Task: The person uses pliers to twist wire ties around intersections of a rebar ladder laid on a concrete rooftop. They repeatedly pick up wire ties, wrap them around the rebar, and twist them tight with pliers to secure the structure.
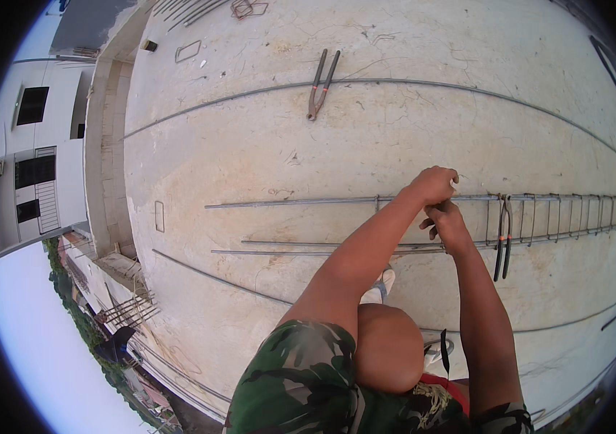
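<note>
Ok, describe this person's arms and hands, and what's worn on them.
Both forearms are bare, with no sleeves showing. The left hand and right hand wear no gloves, and no watch or rings are visible. Camouflage shorts sit below the arms.

We reach both bare forearms up from the lower edge, converging toward the centre right. Our left hand sits highest, curled into a loose fist with knuckles facing up and the wrist slightly bent. Our right hand lies just below it, nearly touching, fingers curled inward toward the left. One bare knee is raised between our arms.
</note>
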Motion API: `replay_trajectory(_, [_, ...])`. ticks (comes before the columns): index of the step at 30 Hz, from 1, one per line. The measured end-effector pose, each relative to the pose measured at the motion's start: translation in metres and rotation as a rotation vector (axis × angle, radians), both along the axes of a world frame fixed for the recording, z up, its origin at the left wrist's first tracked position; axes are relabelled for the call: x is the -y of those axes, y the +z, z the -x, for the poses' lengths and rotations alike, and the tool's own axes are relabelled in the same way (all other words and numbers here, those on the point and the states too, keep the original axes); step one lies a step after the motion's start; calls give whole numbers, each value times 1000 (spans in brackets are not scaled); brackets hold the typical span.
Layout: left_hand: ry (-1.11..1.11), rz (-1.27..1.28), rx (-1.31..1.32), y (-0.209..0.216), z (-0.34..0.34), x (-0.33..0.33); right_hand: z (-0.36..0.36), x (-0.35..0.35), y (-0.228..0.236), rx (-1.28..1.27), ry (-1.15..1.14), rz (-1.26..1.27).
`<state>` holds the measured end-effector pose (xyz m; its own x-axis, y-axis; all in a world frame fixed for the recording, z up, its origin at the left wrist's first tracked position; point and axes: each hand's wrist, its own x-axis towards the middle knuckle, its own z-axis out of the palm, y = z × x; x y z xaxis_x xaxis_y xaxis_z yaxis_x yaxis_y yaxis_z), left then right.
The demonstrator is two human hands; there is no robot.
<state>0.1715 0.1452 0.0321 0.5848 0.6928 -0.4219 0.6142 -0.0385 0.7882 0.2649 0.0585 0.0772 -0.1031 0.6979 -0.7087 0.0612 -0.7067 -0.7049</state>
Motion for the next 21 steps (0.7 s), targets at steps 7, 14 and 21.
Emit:
replay_trajectory(7, [83,-156,-41,-9,7,26,-130,59,-14,1353,268,-252])
replay_trajectory(14, [-65,-278,21,-14,6,21,-176,104,-19,1165,327,8])
replay_trajectory(21, [24,-37,-12,-5,16,15,-197,70,12,1213,484,73])
